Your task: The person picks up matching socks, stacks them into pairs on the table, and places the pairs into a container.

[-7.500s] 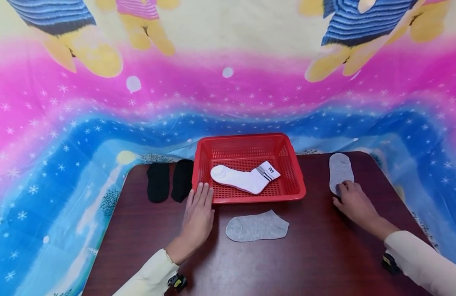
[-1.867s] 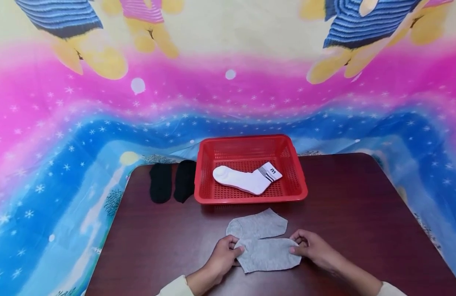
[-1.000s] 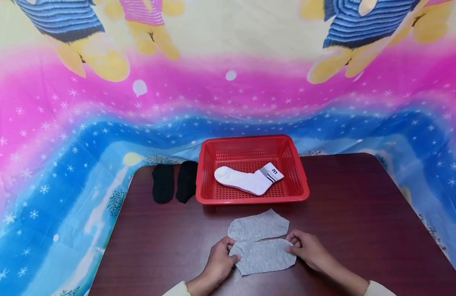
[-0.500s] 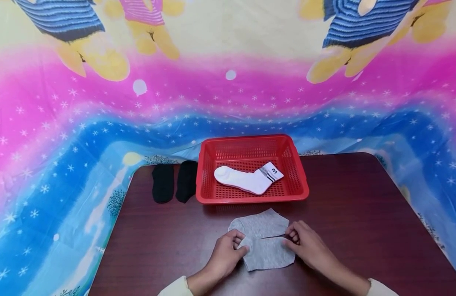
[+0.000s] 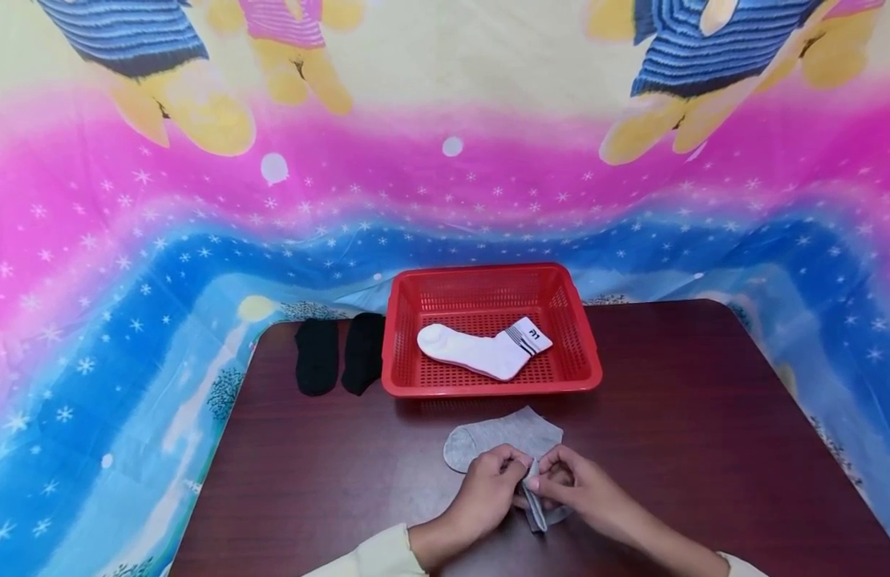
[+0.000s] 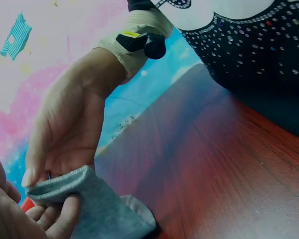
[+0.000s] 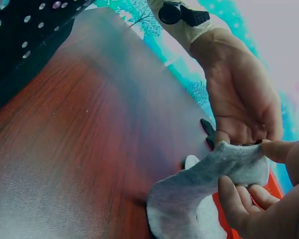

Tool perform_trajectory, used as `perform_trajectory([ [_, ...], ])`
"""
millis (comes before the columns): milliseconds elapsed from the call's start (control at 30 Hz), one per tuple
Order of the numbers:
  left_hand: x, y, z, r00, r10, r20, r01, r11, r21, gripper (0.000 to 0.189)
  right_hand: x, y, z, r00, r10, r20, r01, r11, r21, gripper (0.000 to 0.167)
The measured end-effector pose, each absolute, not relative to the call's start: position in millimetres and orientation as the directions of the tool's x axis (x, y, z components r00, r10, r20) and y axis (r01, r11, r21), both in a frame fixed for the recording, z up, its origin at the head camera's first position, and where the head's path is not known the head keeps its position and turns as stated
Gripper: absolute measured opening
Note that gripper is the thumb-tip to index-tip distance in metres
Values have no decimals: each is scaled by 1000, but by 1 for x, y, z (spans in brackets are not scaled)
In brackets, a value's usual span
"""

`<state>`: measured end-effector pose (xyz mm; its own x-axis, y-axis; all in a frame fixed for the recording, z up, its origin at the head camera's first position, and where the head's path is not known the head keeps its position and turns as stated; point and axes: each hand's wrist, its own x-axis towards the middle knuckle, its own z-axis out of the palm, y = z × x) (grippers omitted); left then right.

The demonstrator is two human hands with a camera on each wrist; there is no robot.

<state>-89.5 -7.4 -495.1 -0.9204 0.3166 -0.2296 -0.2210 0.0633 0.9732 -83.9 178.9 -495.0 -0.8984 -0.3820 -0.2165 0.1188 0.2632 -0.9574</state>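
Note:
A thin grey ankle sock [image 5: 536, 509] hangs between both hands in front of the basket. My left hand [image 5: 486, 489] pinches one side of its cuff, and my right hand [image 5: 589, 490] pinches the other. In the left wrist view the sock's opening [image 6: 60, 184] shows as a narrow slit with fingers on both sides. The right wrist view shows the sock [image 7: 189, 186] stretching down from the fingers toward the table. A second grey sock [image 5: 488, 437] lies flat just beyond the hands, partly covered by them.
A red plastic basket [image 5: 491, 390] stands at the back middle of the dark wooden table [image 5: 308, 481], holding a white sock [image 5: 467, 349] with black stripes. Left of it lie two black socks [image 5: 317, 357], [image 5: 363, 353]. A patterned cloth [image 5: 445, 192] hangs behind the table.
The right hand fetched the grey sock from the table's far right to the front. Since then both hands have lifted it from beside the other grey sock and drawn together at its cuff.

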Motion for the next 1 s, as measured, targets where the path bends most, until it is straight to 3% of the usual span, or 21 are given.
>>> perform_trajectory([
  [267,-87,4,-498,-903,339,-264,-289,-24,957,29,-80,184,-498,-925,-291,-243,122,379,-917,37],
  [467,-89,6,-500,-889,368,-273,-318,-66,946,30,-81,188,-498,-950,-246,-193,60,461,-885,21],
  [600,-93,1,-505,-900,351,-257,-280,-16,960,28,-82,191,-495,-960,-240,-147,6,504,-863,11],
  [767,-98,-5,-517,-920,314,-233,-230,47,972,27,-80,194,-481,-944,-290,-156,1,473,-881,10],
  [1000,-100,-13,-533,-885,404,-229,-260,-23,965,35,-75,192,-452,-907,-414,-83,-56,311,-949,10],
])
